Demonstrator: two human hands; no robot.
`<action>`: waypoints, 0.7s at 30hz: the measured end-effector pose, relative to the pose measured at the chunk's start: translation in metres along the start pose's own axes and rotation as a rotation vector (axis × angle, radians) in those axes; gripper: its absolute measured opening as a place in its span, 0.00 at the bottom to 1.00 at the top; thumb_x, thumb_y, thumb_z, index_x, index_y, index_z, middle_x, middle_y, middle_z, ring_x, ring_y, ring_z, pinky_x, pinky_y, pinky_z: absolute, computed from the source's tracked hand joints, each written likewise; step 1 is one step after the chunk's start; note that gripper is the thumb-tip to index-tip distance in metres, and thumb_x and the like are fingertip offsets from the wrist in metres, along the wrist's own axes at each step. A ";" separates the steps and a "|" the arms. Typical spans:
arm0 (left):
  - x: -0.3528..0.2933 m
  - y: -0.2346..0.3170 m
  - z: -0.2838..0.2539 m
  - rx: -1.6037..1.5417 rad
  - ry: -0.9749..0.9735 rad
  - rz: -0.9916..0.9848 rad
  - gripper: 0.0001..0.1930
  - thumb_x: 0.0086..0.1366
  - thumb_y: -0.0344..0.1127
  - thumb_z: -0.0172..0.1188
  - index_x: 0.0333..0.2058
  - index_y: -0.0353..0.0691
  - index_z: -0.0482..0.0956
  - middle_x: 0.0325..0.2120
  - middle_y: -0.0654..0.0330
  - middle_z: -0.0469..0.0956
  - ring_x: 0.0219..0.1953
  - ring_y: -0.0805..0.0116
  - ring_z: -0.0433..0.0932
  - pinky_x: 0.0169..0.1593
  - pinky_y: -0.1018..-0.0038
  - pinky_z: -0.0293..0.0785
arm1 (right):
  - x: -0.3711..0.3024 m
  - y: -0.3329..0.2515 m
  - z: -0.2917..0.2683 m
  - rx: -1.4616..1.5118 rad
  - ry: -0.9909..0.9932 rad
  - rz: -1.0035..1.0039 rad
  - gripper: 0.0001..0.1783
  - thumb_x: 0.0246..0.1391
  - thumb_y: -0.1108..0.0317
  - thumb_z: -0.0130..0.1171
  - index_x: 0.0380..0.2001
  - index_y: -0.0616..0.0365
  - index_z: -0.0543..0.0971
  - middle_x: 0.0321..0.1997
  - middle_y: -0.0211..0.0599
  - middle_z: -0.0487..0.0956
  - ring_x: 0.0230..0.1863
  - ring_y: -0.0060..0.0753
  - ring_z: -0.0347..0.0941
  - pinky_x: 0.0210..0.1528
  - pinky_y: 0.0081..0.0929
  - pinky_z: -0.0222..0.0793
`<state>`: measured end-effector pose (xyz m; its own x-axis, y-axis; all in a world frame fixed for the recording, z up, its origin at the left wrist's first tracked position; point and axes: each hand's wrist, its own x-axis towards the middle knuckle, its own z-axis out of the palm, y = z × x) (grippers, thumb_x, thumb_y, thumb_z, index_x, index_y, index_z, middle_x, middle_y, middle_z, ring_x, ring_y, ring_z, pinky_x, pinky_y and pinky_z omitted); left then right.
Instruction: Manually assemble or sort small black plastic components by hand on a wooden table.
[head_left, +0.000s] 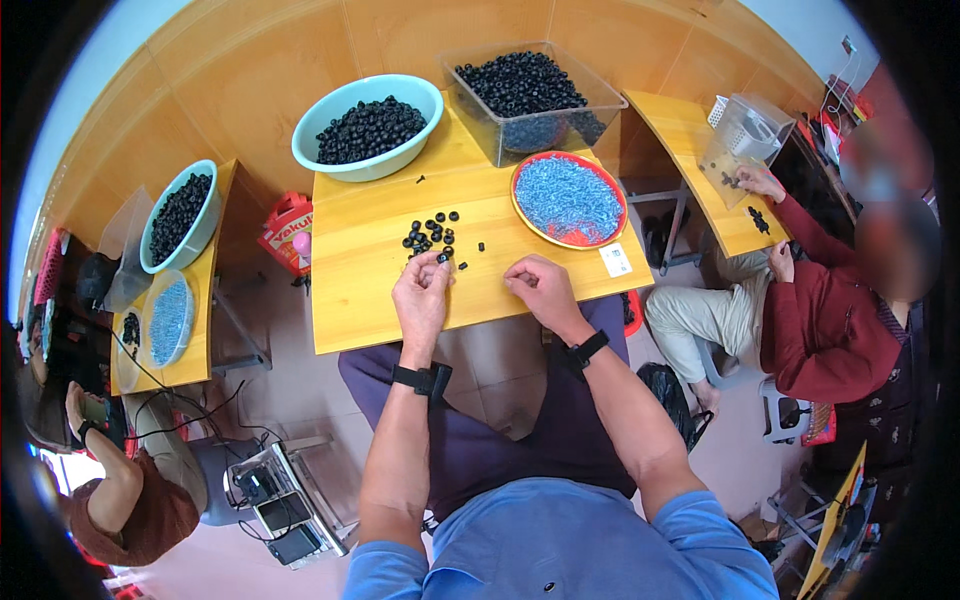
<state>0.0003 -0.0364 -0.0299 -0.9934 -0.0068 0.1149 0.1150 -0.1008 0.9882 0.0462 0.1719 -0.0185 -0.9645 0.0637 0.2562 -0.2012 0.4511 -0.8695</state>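
My left hand [420, 300] is over the near part of a yellow wooden table [365, 280], its thumb and fingertips pinched on a small black knob-like part [443, 258]. Just beyond its fingers lies a loose group of round black parts [428, 236]. Two smaller black pieces lie apart, between the hands. My right hand [545, 293] is by the front edge, fingers curled together; what they hold, if anything, is hidden. To its far right sits a round red tray with a yellow rim [572, 238], filled with small bluish, screw-like pieces [567, 195].
A pale green basin [370, 174] and a clear plastic box [490, 128], both of black parts, stand at the back. A white card [615, 261] lies beside the tray. Co-workers sit at tables on both sides. A metal-framed device with cables [290, 510] stands lower left.
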 end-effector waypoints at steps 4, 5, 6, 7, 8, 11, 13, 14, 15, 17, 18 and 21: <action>-0.001 -0.002 0.003 -0.120 0.063 -0.014 0.09 0.70 0.26 0.61 0.47 0.30 0.78 0.28 0.63 0.82 0.30 0.80 0.79 0.38 0.81 0.76 | 0.002 -0.004 0.000 -0.004 0.024 0.036 0.04 0.53 0.74 0.66 0.31 0.64 0.82 0.31 0.37 0.81 0.29 0.28 0.77 0.33 0.25 0.72; 0.000 -0.004 0.004 -0.120 0.072 -0.012 0.09 0.70 0.26 0.61 0.47 0.30 0.78 0.29 0.62 0.82 0.30 0.79 0.79 0.38 0.81 0.77 | 0.002 -0.005 0.001 -0.016 0.034 0.043 0.04 0.53 0.74 0.66 0.31 0.64 0.82 0.31 0.37 0.81 0.28 0.27 0.77 0.33 0.24 0.72; 0.001 -0.004 0.004 -0.119 0.079 -0.010 0.09 0.70 0.25 0.61 0.46 0.30 0.78 0.29 0.62 0.82 0.30 0.79 0.80 0.37 0.81 0.77 | 0.002 -0.004 0.001 -0.015 0.037 0.048 0.04 0.53 0.74 0.66 0.31 0.64 0.82 0.31 0.37 0.81 0.28 0.27 0.77 0.33 0.24 0.72; 0.001 -0.004 0.004 -0.121 0.068 -0.007 0.09 0.70 0.26 0.61 0.46 0.30 0.78 0.29 0.62 0.82 0.31 0.79 0.80 0.37 0.81 0.77 | 0.003 -0.002 0.001 -0.007 0.035 0.068 0.04 0.53 0.74 0.66 0.31 0.64 0.82 0.31 0.37 0.81 0.28 0.27 0.77 0.32 0.24 0.71; 0.001 -0.004 0.004 -0.118 0.061 -0.011 0.09 0.70 0.26 0.61 0.46 0.30 0.78 0.29 0.62 0.82 0.31 0.79 0.80 0.37 0.81 0.77 | 0.003 -0.002 0.002 0.001 0.035 0.090 0.04 0.53 0.74 0.65 0.31 0.64 0.82 0.31 0.37 0.81 0.28 0.27 0.77 0.32 0.24 0.71; 0.000 -0.001 0.004 -0.016 0.049 -0.015 0.09 0.70 0.27 0.62 0.46 0.30 0.78 0.28 0.62 0.82 0.30 0.80 0.80 0.37 0.81 0.77 | 0.002 -0.004 0.003 -0.052 0.055 0.074 0.03 0.54 0.76 0.66 0.32 0.64 0.82 0.31 0.32 0.79 0.28 0.19 0.74 0.31 0.19 0.68; 0.002 -0.002 0.004 -0.012 0.043 -0.015 0.09 0.70 0.27 0.62 0.46 0.30 0.78 0.28 0.62 0.83 0.30 0.80 0.80 0.37 0.81 0.77 | 0.003 -0.009 0.004 -0.059 0.063 0.071 0.03 0.53 0.75 0.65 0.31 0.64 0.82 0.31 0.35 0.80 0.28 0.24 0.75 0.31 0.22 0.69; 0.001 -0.001 0.004 -0.009 0.039 -0.016 0.09 0.70 0.27 0.62 0.46 0.30 0.79 0.28 0.62 0.83 0.30 0.80 0.80 0.37 0.81 0.77 | 0.002 -0.011 0.004 -0.066 0.067 0.069 0.03 0.53 0.74 0.65 0.30 0.63 0.82 0.30 0.37 0.80 0.28 0.28 0.77 0.32 0.25 0.71; 0.000 0.000 0.005 -0.001 0.045 -0.020 0.09 0.70 0.27 0.62 0.46 0.30 0.79 0.28 0.62 0.83 0.30 0.80 0.80 0.37 0.81 0.77 | 0.002 -0.011 0.003 -0.058 0.061 0.071 0.03 0.53 0.74 0.65 0.30 0.63 0.82 0.30 0.37 0.80 0.28 0.28 0.77 0.32 0.25 0.71; 0.001 0.002 0.007 0.008 0.045 -0.036 0.09 0.70 0.27 0.62 0.46 0.30 0.79 0.28 0.63 0.82 0.31 0.80 0.79 0.38 0.81 0.77 | 0.004 -0.008 0.002 -0.029 0.050 0.055 0.03 0.52 0.75 0.64 0.30 0.63 0.82 0.30 0.38 0.80 0.29 0.31 0.77 0.32 0.27 0.71; 0.001 0.001 0.006 0.018 0.053 -0.036 0.09 0.70 0.27 0.62 0.46 0.30 0.79 0.28 0.63 0.82 0.31 0.80 0.79 0.38 0.81 0.77 | 0.004 -0.006 0.004 -0.017 0.043 0.055 0.03 0.52 0.75 0.64 0.30 0.63 0.82 0.30 0.38 0.80 0.29 0.31 0.77 0.32 0.27 0.71; -0.001 -0.003 0.000 0.036 0.032 -0.026 0.09 0.71 0.25 0.59 0.49 0.31 0.76 0.29 0.63 0.80 0.32 0.76 0.80 0.39 0.80 0.77 | 0.007 -0.008 0.012 -0.098 -0.050 0.015 0.04 0.52 0.73 0.63 0.33 0.59 0.83 0.33 0.39 0.80 0.31 0.41 0.79 0.34 0.33 0.74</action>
<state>0.0006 -0.0356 -0.0333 -0.9956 -0.0361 0.0860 0.0882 -0.0656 0.9939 0.0387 0.1581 -0.0149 -0.9752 0.0276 0.2194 -0.1709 0.5357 -0.8270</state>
